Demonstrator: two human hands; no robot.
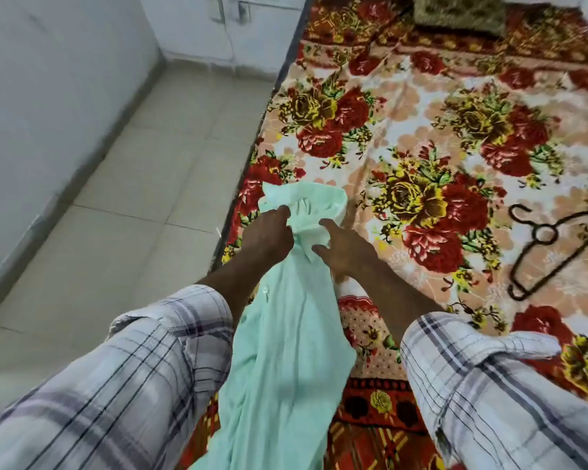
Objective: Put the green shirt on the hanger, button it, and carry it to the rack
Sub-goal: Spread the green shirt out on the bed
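Observation:
The pale green shirt [286, 334] hangs bunched from my two hands over the left edge of the bed. My left hand [269, 232] grips a gathered fold near the collar end. My right hand [345, 247] pinches the cloth just to the right of it, with the forefinger stretched toward the collar. The collar end [306, 201] lies crumpled on the bedspread. A dark hanger [554, 245] lies flat on the bed far to the right, apart from both hands.
The bed carries a flowered red and yellow bedspread [421, 137], with a patterned cushion [459, 11] at its far end. Pale floor tiles [143, 205] run along the left side, bounded by white walls [48, 96]. No rack is in view.

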